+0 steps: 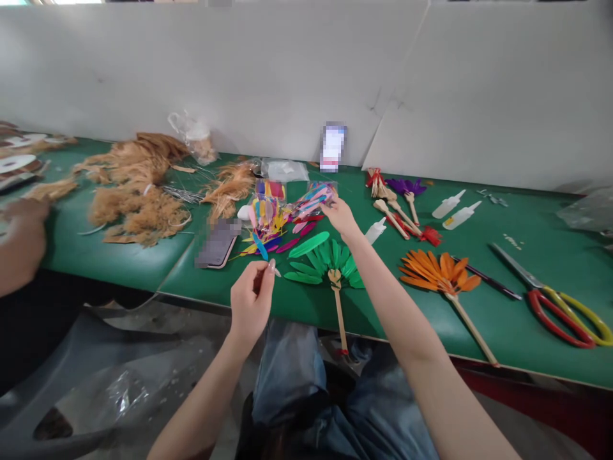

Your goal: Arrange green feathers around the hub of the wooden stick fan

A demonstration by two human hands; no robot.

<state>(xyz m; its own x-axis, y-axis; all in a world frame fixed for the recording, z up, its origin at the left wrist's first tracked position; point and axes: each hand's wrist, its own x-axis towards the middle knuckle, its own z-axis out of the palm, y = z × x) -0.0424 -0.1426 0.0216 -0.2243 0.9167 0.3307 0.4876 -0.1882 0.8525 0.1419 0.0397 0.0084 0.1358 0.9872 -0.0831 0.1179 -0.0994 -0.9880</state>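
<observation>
My left hand (251, 301) is closed in a pinch on a blue feather (260, 246), held upright just above the table's near edge. My right hand (340, 218) reaches forward, its fingers closed on the edge of a clear bag of pink and blue feathers (312, 200). Between my arms lies a green feather fan (335, 262) with a wooden handle, partly covered by my right forearm. Loose feathers in yellow, pink and purple (271, 223) lie in a pile ahead of my left hand.
To the right are an orange feather fan (443, 271), a pen (493, 280), large scissors (550, 303) and glue bottles (449, 203). Leftward lie a phone (218, 246) and tan fibre bunches (138, 207). Another person's hand (23, 236) works at far left.
</observation>
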